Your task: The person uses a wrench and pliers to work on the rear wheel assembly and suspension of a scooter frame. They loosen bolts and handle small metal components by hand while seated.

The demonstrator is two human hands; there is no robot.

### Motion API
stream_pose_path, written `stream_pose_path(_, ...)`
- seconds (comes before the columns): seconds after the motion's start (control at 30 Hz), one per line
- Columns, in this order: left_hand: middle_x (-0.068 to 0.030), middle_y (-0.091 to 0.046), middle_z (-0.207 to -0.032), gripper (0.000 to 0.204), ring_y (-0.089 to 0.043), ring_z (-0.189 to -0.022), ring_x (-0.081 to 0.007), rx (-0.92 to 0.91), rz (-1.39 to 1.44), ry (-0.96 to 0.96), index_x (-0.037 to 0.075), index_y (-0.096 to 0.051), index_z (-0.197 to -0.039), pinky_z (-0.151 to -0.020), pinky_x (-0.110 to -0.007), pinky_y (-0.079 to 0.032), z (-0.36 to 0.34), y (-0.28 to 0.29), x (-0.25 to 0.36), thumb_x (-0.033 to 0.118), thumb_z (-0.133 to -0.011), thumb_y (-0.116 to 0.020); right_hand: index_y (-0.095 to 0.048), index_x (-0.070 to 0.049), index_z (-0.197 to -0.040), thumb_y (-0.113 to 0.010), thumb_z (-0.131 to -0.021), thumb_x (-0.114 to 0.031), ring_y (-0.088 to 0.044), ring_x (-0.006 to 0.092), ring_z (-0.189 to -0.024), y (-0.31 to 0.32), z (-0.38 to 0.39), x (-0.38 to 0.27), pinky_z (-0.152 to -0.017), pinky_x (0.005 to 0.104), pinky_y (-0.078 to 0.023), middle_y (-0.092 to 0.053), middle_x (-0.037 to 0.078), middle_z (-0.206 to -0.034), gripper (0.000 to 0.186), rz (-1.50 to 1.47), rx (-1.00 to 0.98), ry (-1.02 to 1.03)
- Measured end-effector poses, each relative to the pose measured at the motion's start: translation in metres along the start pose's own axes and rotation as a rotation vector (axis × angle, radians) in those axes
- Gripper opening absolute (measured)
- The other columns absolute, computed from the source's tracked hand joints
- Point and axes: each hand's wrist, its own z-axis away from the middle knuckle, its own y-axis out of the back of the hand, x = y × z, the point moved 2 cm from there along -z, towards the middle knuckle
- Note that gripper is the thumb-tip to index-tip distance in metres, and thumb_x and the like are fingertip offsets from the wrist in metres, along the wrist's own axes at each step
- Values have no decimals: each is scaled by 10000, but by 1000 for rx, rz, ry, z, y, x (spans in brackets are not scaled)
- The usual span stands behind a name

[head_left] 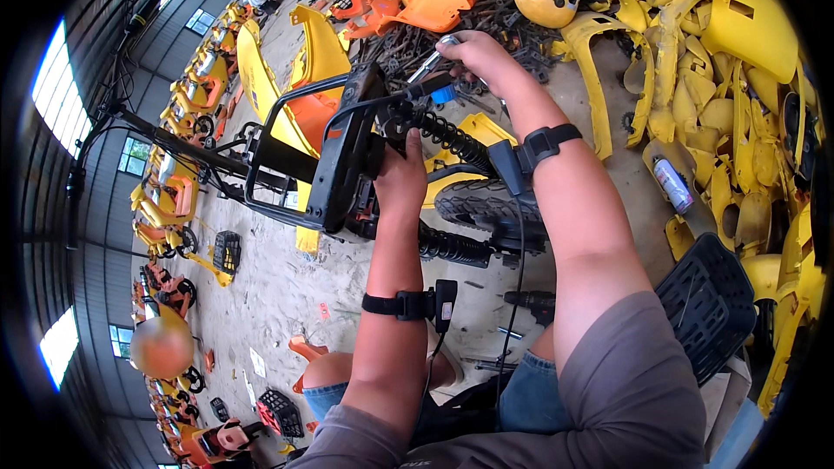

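Note:
A black scooter frame [340, 161] with a tubular rack stands tilted in front of me, with spring shock absorbers [452, 141] and a rear wheel [482, 207] beside it. My left hand [401, 181] is closed around a black part at the end of the frame, thumb upward; its other fingers are mostly hidden. Beyond it, my right hand [483, 59] is closed on the head of a silver ratchet wrench [426, 66]. The wrench slants down toward the frame near the upper shock absorber; its far end is hard to make out. Just below that hand shows a blue cap-like part [443, 94].
Yellow body panels [754, 30] are heaped on the right, with a spray can [672, 184] and a black crate [708, 304]. Dark metal parts [521, 30] and orange panels [439, 2] lie ahead. A power drill [532, 300] is near my knees. Scooters [178, 187] line the left.

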Motion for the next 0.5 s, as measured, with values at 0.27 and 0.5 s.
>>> stream_pose_path(0.27, -333, -492, -1345, 503, -462, -1251, -500, -199, 128, 157, -26, -420, -1384, -1056, -496, -356, -3, 10, 4, 288, -1005, -522, -671, -75, -1027, -661, -932, -288, -603, 82, -665, -5, 3, 4, -510, 247, -415, -664, -19, -877, 234, -10, -32, 21)
stream_pose_path(0.5, -333, -492, -1339, 459, -450, -1254, -503, -184, 89, 119, -21, -437, -1358, -1053, -505, -351, 0, 12, 12, 263, -1004, -504, -671, -21, -1139, -655, -935, -308, -618, 122, -697, -12, -8, 12, -612, 286, -461, -673, 24, -890, 353, 135, 13, 130)
